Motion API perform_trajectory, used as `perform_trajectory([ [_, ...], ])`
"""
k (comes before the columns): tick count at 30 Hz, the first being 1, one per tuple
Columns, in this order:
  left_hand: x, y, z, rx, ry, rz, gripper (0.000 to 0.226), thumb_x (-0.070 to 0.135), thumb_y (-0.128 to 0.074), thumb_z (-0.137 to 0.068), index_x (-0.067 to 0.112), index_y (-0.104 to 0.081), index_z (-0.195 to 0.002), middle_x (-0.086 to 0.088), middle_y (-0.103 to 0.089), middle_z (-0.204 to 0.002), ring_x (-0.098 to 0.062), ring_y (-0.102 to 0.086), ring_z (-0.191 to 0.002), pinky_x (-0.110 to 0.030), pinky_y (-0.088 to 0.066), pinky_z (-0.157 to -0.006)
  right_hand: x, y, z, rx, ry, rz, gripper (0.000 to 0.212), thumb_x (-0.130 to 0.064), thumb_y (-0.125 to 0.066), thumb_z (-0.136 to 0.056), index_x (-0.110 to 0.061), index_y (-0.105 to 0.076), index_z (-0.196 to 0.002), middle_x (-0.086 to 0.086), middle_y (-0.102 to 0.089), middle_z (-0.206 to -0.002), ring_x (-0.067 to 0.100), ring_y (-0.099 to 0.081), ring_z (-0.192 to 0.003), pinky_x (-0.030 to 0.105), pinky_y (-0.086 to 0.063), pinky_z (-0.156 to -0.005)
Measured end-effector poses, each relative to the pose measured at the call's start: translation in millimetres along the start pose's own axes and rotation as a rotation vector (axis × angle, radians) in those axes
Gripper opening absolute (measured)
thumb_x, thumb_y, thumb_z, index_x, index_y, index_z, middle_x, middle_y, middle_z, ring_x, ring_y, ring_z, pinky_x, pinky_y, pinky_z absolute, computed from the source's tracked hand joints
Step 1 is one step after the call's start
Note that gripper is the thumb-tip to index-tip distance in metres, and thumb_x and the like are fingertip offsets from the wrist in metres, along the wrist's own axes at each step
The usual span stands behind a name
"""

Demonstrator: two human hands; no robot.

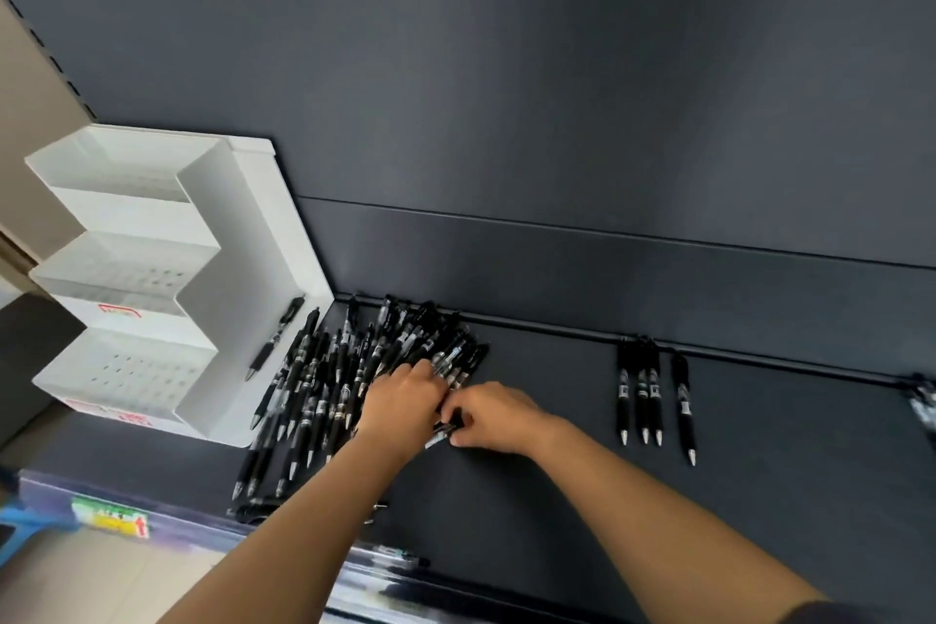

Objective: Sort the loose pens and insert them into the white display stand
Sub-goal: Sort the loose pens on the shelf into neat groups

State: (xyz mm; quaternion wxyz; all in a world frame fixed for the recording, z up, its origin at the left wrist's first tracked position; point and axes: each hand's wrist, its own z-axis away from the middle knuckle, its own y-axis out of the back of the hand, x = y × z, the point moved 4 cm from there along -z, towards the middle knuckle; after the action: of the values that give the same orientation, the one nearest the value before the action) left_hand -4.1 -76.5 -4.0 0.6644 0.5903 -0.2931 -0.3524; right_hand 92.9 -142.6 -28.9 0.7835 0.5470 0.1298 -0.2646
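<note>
Centrally, left hand (405, 403) clasping a bundle (450, 359) of pens atop the pile (324, 385) on the shelf (557, 497), right hand (494, 416) pinching one pen (439, 438), white stand (152, 279) at left, row of four pens (653, 400) well apart at right.

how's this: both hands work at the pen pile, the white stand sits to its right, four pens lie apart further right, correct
One slip: in the head view the stand sits to the left of the pile, not its right. The rest holds: left hand and right hand work at the pile, and four pens lie apart further right.
</note>
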Motion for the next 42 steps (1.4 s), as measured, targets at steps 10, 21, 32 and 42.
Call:
perform_trajectory([
  [10, 7.3, -3.8, -2.7, -0.059, -0.063, -0.065, 0.029, 0.020, -0.051, -0.084, 0.011, -0.061, -0.110, -0.006, -0.049, -0.120, -0.028, -0.049, -0.111, -0.038, -0.044, -0.087, 29.6, 21.7, 29.2, 0.110, -0.182, 0.202, 0.008, -0.022, -0.059, -0.087, -0.024, -0.057, -0.095, 0.000, -0.062, -0.104, 0.023, -0.058, -0.099, 0.032, -0.044, -0.070],
  [21, 28.1, -6.5, -18.6, -0.040, -0.203, -0.097, 0.029, 0.016, -0.048, -0.090, 0.014, -0.053, -0.119, -0.006, -0.056, -0.121, -0.024, -0.048, -0.119, -0.034, -0.046, -0.085, 10.0, 0.9, 33.7, 0.210, -0.334, -0.192, 0.016, -0.023, -0.043, -0.096, -0.015, -0.057, -0.098, 0.011, -0.066, -0.081, 0.033, -0.067, -0.077, 0.036, -0.054, -0.069],
  [32, 62.7, -8.2, -37.5, -0.102, -0.205, 0.400, 0.041, 0.016, -0.049, -0.090, 0.014, -0.041, -0.130, -0.018, -0.062, -0.114, -0.037, -0.059, -0.106, -0.041, -0.047, -0.083, 39.1, 17.5, 76.4, 0.484, -0.592, -0.163, 0.039, -0.009, -0.044, -0.088, -0.015, -0.039, -0.127, 0.022, -0.061, -0.107, 0.041, -0.059, -0.096, 0.038, -0.046, -0.075],
  [42, 148.7, -0.9, -61.7, -0.114, -0.227, 0.718, 0.034, 0.013, -0.051, -0.091, 0.017, -0.043, -0.124, -0.012, -0.064, -0.096, -0.031, -0.063, -0.082, -0.038, -0.054, -0.070, 97.9, 50.0, 146.1, 0.762, -0.731, -0.324, 0.038, -0.019, -0.054, -0.092, -0.017, -0.040, -0.127, 0.016, -0.064, -0.094, 0.035, -0.061, -0.086, 0.042, -0.052, -0.074],
])
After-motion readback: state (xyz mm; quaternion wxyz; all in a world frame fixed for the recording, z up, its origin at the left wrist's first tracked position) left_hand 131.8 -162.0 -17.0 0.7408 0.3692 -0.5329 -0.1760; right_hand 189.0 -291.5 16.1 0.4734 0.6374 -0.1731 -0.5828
